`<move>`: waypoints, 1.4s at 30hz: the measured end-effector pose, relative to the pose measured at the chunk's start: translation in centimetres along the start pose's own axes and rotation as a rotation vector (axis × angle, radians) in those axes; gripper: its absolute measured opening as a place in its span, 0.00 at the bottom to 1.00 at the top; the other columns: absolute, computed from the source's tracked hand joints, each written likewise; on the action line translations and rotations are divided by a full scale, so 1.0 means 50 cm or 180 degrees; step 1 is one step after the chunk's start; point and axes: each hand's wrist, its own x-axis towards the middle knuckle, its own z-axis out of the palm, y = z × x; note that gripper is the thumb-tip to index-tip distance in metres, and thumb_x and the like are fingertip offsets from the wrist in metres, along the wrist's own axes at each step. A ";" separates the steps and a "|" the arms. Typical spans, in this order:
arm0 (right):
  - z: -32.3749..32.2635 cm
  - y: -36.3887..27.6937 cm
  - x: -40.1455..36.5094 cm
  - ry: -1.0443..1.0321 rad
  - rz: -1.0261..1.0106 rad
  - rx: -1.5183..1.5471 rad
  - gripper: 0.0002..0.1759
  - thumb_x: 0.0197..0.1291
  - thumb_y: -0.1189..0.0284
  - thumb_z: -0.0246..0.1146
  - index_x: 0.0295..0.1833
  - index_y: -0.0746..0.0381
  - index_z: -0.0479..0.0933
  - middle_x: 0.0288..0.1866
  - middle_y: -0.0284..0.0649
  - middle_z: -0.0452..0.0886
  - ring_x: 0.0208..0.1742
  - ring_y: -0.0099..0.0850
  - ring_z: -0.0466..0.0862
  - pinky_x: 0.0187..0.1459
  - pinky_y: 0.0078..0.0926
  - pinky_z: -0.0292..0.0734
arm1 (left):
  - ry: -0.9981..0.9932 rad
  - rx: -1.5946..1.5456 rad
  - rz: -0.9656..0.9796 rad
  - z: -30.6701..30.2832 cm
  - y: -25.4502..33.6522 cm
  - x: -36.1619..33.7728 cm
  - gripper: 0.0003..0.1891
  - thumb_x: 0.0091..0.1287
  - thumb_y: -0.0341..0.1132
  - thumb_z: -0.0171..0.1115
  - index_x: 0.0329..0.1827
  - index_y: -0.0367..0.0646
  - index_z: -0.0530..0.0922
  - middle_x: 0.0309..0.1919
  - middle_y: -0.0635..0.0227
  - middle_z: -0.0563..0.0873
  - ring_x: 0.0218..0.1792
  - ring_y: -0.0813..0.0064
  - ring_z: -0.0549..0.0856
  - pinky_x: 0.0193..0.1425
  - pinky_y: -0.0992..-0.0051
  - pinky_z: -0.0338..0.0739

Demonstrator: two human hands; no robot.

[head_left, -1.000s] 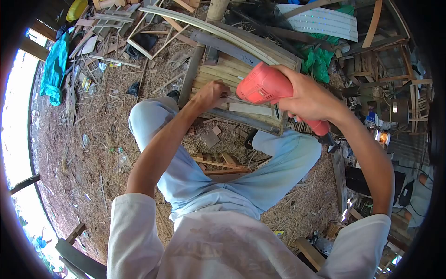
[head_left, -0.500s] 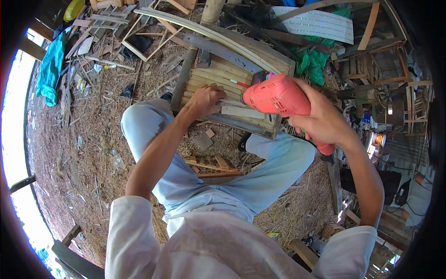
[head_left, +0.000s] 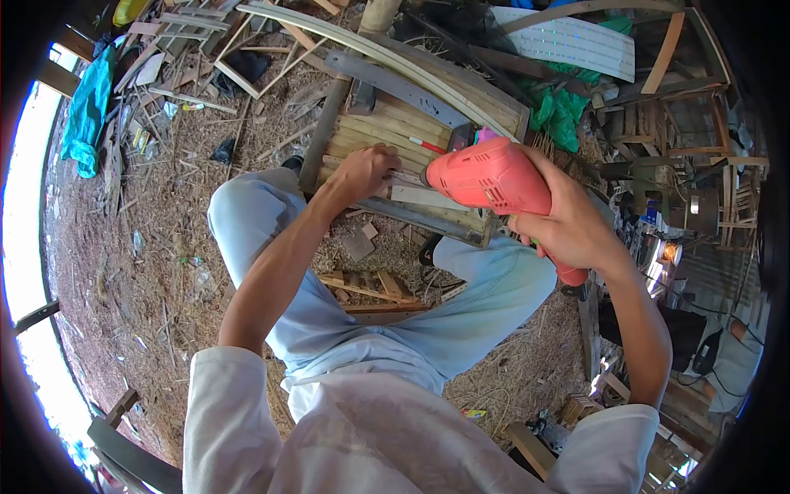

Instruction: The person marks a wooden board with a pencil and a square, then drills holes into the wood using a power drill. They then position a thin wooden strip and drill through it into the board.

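My right hand is wrapped round the handle of a red power drill, held level with its nose pointing left. My left hand is closed, fingers bent down over a thin wooden strip just left of the drill's nose. Whatever lies under those fingertips is hidden, and the drill bit is too small to make out. Below the strip lies a pale flat piece. Both hands are above a low slatted wooden table, where a red-and-white pen-like stick rests behind the drill's nose.
A grey flat bar and long curved wooden strips lie across the table's far side. Wood scraps and shavings cover the ground. Green plastic and a white slotted panel are at the back right. Another person's leg shows at far right.
The drill's nose has come slightly left, nearer my left hand. My left hand stays over the strip, and the whole view has shifted a little.
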 end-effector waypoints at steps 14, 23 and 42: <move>0.001 -0.003 0.015 -0.0031 0.0033 0.0080 0.41 0.53 0.77 0.63 0.75 0.61 0.59 0.35 0.41 0.82 0.21 0.26 0.79 0.23 0.27 0.75 | -0.0131 -0.0091 -0.0075 -0.001 -0.006 0.002 0.13 0.52 0.30 0.71 0.42 0.41 0.85 0.42 0.59 0.85 0.45 0.53 0.85 0.51 0.61 0.80; 0.003 0.000 0.023 -0.0052 -0.0007 0.0042 0.40 0.54 0.76 0.64 0.74 0.62 0.60 0.36 0.42 0.82 0.22 0.27 0.80 0.23 0.28 0.76 | -0.0088 -0.0130 -0.0050 0.001 -0.009 0.001 0.12 0.53 0.30 0.72 0.41 0.40 0.85 0.42 0.59 0.85 0.44 0.54 0.85 0.50 0.61 0.80; -0.007 -0.004 0.027 -0.0209 0.0101 0.0040 0.43 0.52 0.80 0.63 0.76 0.62 0.57 0.40 0.39 0.81 0.27 0.22 0.79 0.24 0.23 0.77 | -0.0086 -0.0250 -0.0025 0.003 -0.013 0.000 0.12 0.53 0.30 0.71 0.41 0.41 0.84 0.41 0.59 0.85 0.44 0.53 0.84 0.49 0.61 0.80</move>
